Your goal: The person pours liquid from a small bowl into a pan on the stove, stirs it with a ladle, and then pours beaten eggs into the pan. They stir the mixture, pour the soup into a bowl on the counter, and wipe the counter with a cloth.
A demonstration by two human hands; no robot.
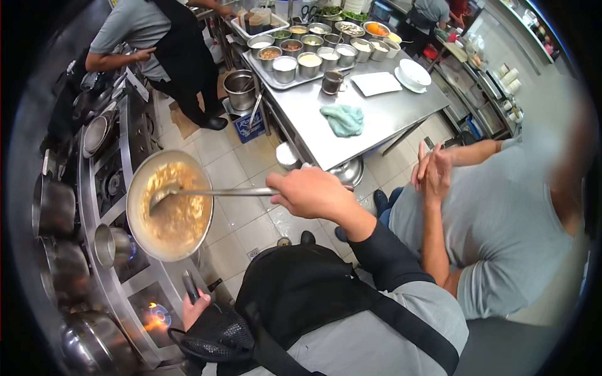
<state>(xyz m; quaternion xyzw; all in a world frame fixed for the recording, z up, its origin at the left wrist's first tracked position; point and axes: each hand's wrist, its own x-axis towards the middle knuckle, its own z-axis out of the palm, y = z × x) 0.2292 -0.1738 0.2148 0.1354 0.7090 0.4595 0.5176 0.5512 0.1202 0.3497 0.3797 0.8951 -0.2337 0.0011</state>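
Observation:
My right hand (313, 191) is closed around the handle of a long metal ladle (241, 192). The ladle's bowl rests in a frying pan (139, 229) that contains brown sauce with pale pieces (185, 216). My left hand (195, 307) grips the pan's dark handle (190, 285), low on the left. The pan is raised beside the front edge of the stove (128, 285), and a burner with a lit flame (157, 316) shows near my left hand.
A steel table (301, 128) carries several metal ingredient tins (285, 69), a teal cloth (343, 119) and white plates (376, 83). One person (495, 213) stands close at my right, another (169, 44) by the stove's far end. A small saucepan (105, 244) sits on the stove.

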